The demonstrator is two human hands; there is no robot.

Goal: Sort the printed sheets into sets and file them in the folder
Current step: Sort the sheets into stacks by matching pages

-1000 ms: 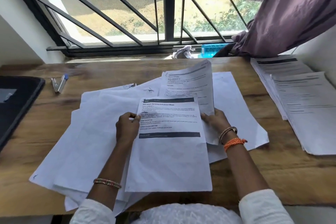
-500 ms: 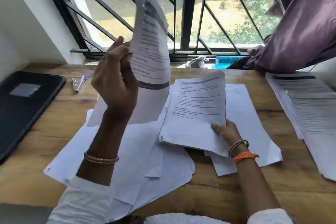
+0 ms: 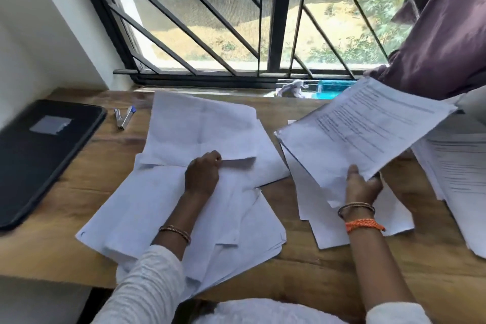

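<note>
The right hand pinches the near edge of a printed set, lifted at centre right toward the sorted stack at the right edge. The left hand, fingers curled, presses the face-down sheets on the bench; the folder lies shut at far left. Best to square edges before laying it down

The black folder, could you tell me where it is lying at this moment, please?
In the head view the black folder lies closed at the desk's far left edge, left of the stapler and of the blank-side-up sheets under the left hand.
</note>
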